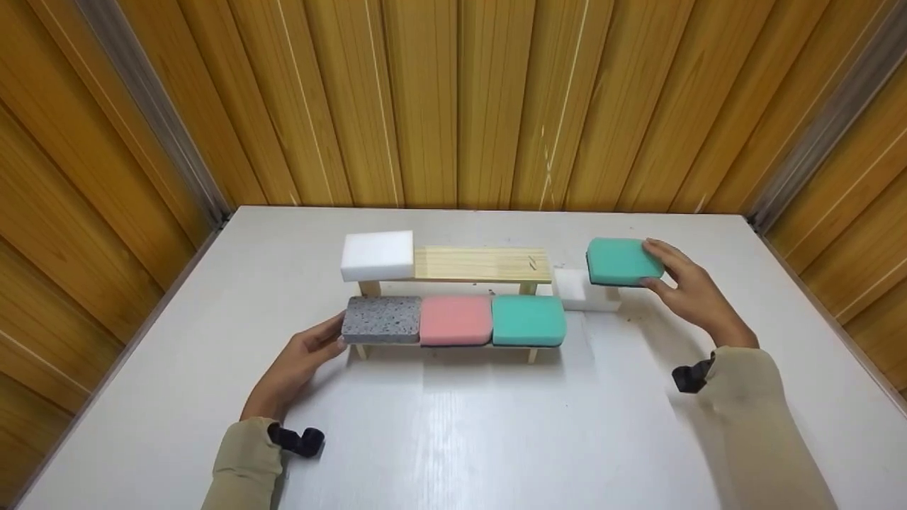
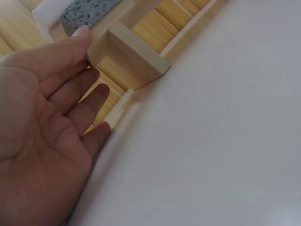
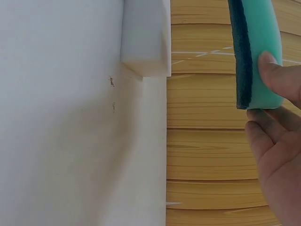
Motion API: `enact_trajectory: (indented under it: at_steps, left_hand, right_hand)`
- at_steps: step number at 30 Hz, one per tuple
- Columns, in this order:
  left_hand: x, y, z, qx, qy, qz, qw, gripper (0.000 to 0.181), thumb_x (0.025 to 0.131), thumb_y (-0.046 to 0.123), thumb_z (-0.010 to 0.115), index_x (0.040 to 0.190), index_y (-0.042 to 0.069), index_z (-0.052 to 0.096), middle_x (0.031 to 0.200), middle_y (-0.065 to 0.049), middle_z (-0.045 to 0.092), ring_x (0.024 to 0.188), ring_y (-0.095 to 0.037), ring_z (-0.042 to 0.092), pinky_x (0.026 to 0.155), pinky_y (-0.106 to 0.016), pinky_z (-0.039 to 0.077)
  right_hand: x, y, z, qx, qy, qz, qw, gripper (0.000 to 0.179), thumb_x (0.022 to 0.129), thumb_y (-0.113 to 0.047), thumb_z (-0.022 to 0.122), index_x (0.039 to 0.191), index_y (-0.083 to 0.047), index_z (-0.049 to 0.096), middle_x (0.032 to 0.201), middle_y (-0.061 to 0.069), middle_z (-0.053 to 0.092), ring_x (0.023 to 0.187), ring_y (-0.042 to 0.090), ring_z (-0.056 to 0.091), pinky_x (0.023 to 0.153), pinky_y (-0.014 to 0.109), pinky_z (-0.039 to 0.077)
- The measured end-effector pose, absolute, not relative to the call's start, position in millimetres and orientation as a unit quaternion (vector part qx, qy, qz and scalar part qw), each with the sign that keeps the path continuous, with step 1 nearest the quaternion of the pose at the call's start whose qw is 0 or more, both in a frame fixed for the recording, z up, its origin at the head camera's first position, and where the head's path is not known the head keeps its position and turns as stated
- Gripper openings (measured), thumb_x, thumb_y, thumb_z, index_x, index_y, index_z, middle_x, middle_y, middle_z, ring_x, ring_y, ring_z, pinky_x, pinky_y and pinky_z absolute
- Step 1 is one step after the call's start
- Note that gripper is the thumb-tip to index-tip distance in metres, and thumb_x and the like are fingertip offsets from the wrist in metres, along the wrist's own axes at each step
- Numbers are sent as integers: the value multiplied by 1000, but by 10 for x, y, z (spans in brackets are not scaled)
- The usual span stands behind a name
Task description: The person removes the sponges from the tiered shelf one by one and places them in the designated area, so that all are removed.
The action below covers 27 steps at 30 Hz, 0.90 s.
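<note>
R hand (image 1: 698,294): fingers pinch green sponge (image 1: 623,259), up off bench (image 1: 453,453) twd far R corner. L hand (image 1: 301,365): fingers slightly spread, at L end of front shelf (image 2: 136,59). On it, L to R: grey sponge (image 1: 381,319), pink sponge (image 1: 455,319), 2nd green sponge (image 1: 528,319). White block (image 1: 377,253) on back shelf (image 1: 482,263), L end.

I can read no text, no label, no brand and no number here. On the wooden rack (image 1: 475,264), the upper board carries a small dark mark (image 1: 532,263), but I cannot make out any letter in it.
</note>
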State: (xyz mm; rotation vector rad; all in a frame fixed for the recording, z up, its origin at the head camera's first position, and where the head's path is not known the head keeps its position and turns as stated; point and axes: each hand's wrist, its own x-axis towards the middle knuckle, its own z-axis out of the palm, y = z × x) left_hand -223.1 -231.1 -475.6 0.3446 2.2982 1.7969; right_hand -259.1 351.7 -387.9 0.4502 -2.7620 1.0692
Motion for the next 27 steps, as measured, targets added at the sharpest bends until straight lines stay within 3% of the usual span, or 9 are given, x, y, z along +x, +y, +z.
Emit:
enact_trajectory:
  at_steps: [5,9,11,13,20,27]
  left_hand:
    - [-2238,-2311,-4763,119,776,611,98,65,94,28,61,150,8,32,156,-8,32,146,-25,27,119,-40,24]
    - [-2250,-2318,-4766,126,776,610,101,65,95,26,60,150,7,31,157,-10,30,146,-26,25,118,-40,24]
    - [-2257,-2322,-4766,128,777,608,102,65,95,27,60,150,6,30,157,-10,29,146,-27,25,118,-39,24]
    - [-2259,-2325,-4765,129,778,607,102,66,95,27,60,150,6,30,157,-11,28,146,-27,24,118,-39,24]
    - [-2259,-2315,-4765,121,773,614,102,66,94,27,61,150,7,31,156,-9,31,146,-23,27,118,-35,25]
    - [-2243,-2312,-4753,119,772,616,102,67,94,29,62,150,8,32,156,-7,32,146,-22,26,119,-36,23]
  right_hand:
    - [-2600,3557,-3915,148,-920,354,74,64,94,-4,59,150,0,28,156,25,22,142,48,21,111,58,25]
    - [-2608,3592,-3959,155,-918,356,82,63,94,-7,60,149,1,30,156,25,23,141,48,23,116,21,24]
    - [-2611,3606,-3978,158,-916,359,87,63,94,-8,60,149,1,30,155,25,24,141,48,24,108,2,21]
    - [-2613,3620,-3989,162,-915,359,91,62,94,-9,60,148,1,31,155,25,25,140,49,24,100,-6,18]
    - [-2608,3666,-4007,160,-914,362,88,62,94,-2,59,148,2,29,155,26,23,140,49,23,100,-5,20]
    - [-2571,3708,-4004,139,-919,362,67,64,95,-3,57,150,1,25,157,25,19,143,47,18,109,18,28]
